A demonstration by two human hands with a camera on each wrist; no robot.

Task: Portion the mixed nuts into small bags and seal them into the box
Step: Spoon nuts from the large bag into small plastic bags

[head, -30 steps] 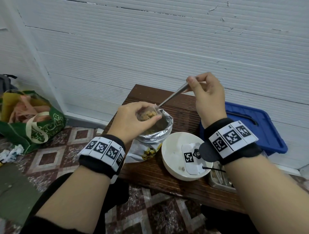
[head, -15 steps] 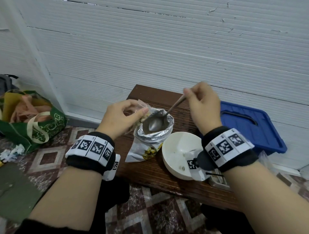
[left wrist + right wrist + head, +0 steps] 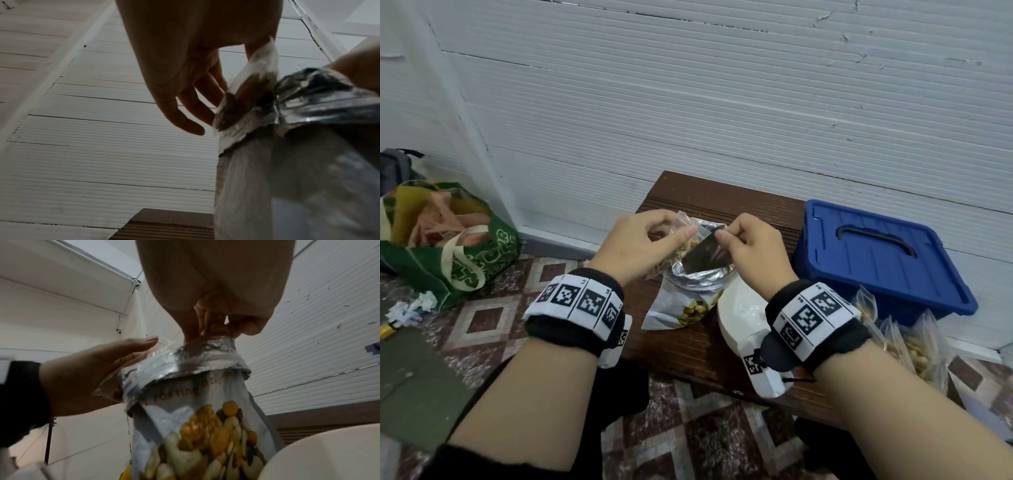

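My left hand pinches a small clear bag partly filled with nuts and holds it against the mouth of the foil nut pouch. In the left wrist view the small bag hangs from my thumb and forefinger, and the other fingers are loose. My right hand pinches the raised foil rim of the pouch, right beside the small bag. No spoon shows in any view. The blue lidded box stands shut at the right end of the brown table.
A white bowl sits just right of the pouch, under my right wrist. Several filled small bags lie in front of the blue box. A green tote bag and crumpled paper lie on the tiled floor at left. A white wall runs behind.
My right hand came down from tipping the spoon over the small bag to the pouch's mouth; the spoon went into the pouch and is out of sight. Both hands now meet at the rim.
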